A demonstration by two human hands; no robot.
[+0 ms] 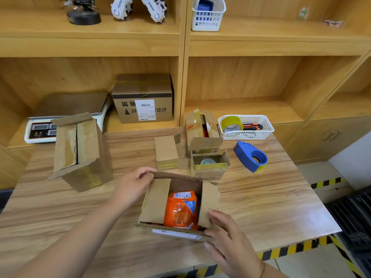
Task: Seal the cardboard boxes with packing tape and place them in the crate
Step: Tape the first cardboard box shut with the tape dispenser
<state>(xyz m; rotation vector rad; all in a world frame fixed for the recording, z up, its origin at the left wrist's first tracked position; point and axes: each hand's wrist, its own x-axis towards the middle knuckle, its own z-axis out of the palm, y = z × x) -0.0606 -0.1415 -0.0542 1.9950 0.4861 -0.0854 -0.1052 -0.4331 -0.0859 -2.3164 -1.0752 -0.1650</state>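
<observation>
An open cardboard box (154,201) stands near the table's front edge, with an orange packet (180,209) inside. Its two side flaps are folded inward. My left hand (133,182) grips the far flap at the box's back left corner. My right hand (226,233) pinches the near right corner, thumb on the right side flap. A blue tape dispenser (252,156) with yellowish tape lies to the right on the table. Three smaller boxes (208,164) with loose flaps stand behind the open one.
A larger box (80,151) with a split taped seam sits at the left. A white basket (261,127) holds a tape roll (231,123) and a utility knife. A scale (40,129) and a labelled carton (143,103) sit on the shelf. A black crate (353,221) stands at the right.
</observation>
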